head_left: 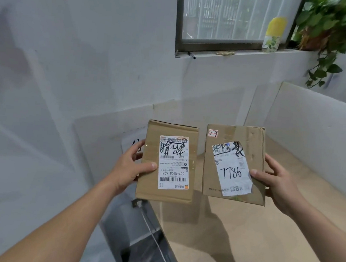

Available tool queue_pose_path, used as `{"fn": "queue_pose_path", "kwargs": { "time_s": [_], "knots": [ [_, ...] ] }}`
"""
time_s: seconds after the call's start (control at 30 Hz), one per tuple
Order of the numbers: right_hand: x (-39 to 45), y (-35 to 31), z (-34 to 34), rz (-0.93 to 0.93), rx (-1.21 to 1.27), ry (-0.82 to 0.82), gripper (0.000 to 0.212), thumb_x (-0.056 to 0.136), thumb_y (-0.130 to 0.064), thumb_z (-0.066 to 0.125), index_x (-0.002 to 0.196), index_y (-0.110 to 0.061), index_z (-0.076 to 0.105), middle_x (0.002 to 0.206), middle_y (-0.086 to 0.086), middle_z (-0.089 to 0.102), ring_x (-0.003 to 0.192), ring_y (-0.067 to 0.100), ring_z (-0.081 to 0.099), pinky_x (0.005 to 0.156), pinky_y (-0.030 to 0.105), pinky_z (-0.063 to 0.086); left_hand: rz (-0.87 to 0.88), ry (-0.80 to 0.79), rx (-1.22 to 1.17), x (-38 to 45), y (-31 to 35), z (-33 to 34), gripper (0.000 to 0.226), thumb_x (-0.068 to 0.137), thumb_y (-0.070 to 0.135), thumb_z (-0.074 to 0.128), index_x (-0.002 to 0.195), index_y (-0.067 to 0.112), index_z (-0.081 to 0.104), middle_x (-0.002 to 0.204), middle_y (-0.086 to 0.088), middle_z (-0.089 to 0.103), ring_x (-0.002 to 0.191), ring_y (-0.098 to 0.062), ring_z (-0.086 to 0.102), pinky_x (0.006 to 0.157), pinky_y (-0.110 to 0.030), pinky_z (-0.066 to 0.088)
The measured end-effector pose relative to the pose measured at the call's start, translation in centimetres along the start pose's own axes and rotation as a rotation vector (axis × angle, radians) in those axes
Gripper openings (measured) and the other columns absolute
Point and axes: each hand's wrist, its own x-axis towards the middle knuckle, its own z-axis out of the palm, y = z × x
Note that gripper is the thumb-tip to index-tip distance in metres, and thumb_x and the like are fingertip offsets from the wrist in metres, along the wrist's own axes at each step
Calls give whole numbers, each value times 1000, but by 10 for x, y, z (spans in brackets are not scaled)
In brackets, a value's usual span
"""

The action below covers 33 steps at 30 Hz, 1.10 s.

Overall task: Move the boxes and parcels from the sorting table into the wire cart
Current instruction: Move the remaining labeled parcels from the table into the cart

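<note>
Gripping 2 boxes: left box [167,161] thumb-clamped, right box [235,163] likewise

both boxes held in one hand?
No. The left hand holds the box with the 507-N705 label, and the right hand holds the box marked 7786, side by side with a gap between.

head cam | worn view, facing forward and down | close over both forearms | wall and window beyond

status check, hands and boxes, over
Left hand holds one box. Right hand holds the 7786 box. Both lifted above the table. Cart not in view.
</note>
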Motion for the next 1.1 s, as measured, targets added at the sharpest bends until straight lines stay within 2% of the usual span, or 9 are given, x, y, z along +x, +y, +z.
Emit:
{"fn": "queue_pose_path", "kwargs": {
  "time_s": [0.17,0.4,0.57,0.7,0.77,0.87,1.0,1.1],
  "knots": [
    [-5,2,18,-9,13,-126,69,87,-4,72,144,-38,54,115,28,69,87,31,71,70,42,57,-11,119,2,-54,-2,-15,106,45,40,90,142,44,48,131,-6,64,117,-23,66,77,-38,59],
    [-22,1,55,-5,17,-271,71,85,-7,74,145,-39,52,114,27,70,88,33,71,74,46,57,3,270,35,-134,3,-36,99,48,38,88,139,42,52,130,-4,65,115,-22,67,85,-50,60],
    [-42,-6,90,-8,-20,-370,91,65,-15,86,147,-36,50,112,20,73,88,31,73,71,44,58,5,365,30,-185,5,-60,97,48,38,88,138,44,52,130,-5,65,115,-23,67,82,-46,61],
    [-67,-14,118,-60,-14,-440,72,81,-12,78,144,-36,54,107,16,75,80,24,73,56,32,55,15,411,14,-223,0,-81,99,46,38,89,138,43,52,129,-6,65,117,-24,66,82,-47,61],
    [-81,-14,132,-71,-12,-451,64,89,-7,71,144,-36,54,102,11,76,78,22,73,53,30,54,18,425,8,-244,-1,-90,98,46,38,88,137,44,53,128,-6,66,115,-24,66,83,-47,61],
    [-106,-12,154,-90,-31,-476,65,90,-6,69,143,-38,54,101,8,77,81,23,73,58,32,54,33,445,-5,-281,-4,-106,92,46,40,88,132,46,56,126,-6,67,114,-23,67,81,-44,61],
    [-147,-10,182,-102,-36,-556,67,87,-8,73,142,-41,54,110,14,75,91,30,73,67,38,54,31,486,-28,-336,-14,-134,100,47,40,90,139,42,52,131,-9,64,118,-27,65,90,-51,58],
    [-173,-9,204,-100,-44,-602,69,82,-11,77,140,-41,56,110,15,75,97,36,73,68,38,55,37,518,-43,-375,-16,-150,98,47,40,90,136,43,52,132,-8,63,116,-28,65,83,-43,60]
  ]
}}
